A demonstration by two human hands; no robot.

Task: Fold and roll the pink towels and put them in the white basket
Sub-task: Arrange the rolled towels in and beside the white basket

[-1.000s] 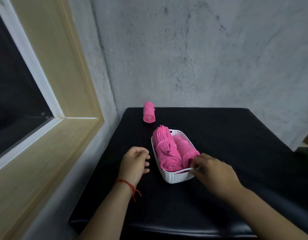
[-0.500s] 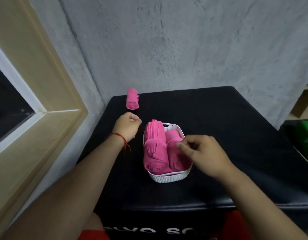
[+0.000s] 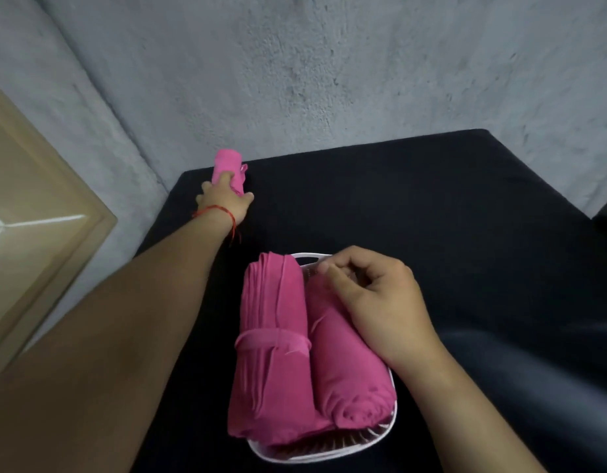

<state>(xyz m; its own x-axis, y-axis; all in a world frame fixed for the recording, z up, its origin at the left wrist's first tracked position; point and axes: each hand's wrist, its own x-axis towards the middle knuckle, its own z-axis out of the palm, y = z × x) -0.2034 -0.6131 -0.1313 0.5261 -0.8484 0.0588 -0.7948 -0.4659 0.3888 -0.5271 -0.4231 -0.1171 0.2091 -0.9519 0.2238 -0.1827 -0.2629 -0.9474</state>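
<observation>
Head view: left hand (image 3: 226,200) grips rolled pink towel (image 3: 225,160) at 11 o'clock; squeeze it evenly. Right hand (image 3: 380,302) curled over white basket (image 3: 329,454), hold unclear.

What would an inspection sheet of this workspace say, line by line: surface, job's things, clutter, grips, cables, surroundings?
Surface: black table, set against the wall.
Job's things: white basket at the near side holds two pink towels side by side, the left towel and the right towel. A third roll is at the far left corner, outside the basket.
Clutter: nothing seen.
Grips: left grip holds the third roll. Right grip is over the basket's far rim, fingers curled; whether it pinches anything cannot be told.
Cables: nothing seen; only a red string on the left wrist.
Surroundings: grey wall behind, beige window frame at the left.
</observation>
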